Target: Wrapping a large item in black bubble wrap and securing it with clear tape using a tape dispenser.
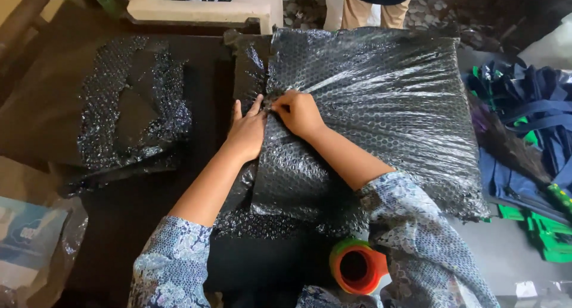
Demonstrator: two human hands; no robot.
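On table (119,224), left hand (247,132) flat, right hand (300,112) pinching bubble wrap (381,105)

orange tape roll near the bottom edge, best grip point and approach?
Take the orange tape roll across its outer rim, coming from above and from its left side. It seems to lie with its open core facing up, so the rim is exposed. The right sleeve crowds its right side. Both hands are busy: left hand and right hand press on the bubble-wrapped bundle.
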